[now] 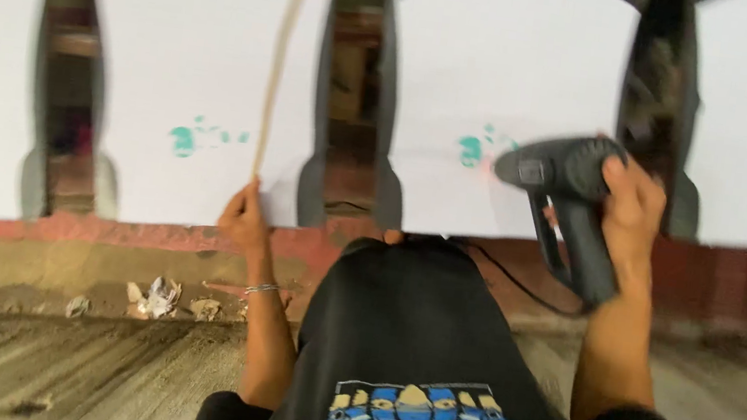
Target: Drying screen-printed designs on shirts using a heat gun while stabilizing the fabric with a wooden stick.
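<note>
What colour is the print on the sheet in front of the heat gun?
Teal-green print on a white sheet, seen in the head view.

matt white paper sheets (205, 75), dark plastic heat gun (567, 182), rough concrete floor (42, 359)

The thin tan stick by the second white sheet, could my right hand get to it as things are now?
Probably not: the right hand is full, gripping a dark heat gun by another white sheet. The left hand already holds the stick.
</note>
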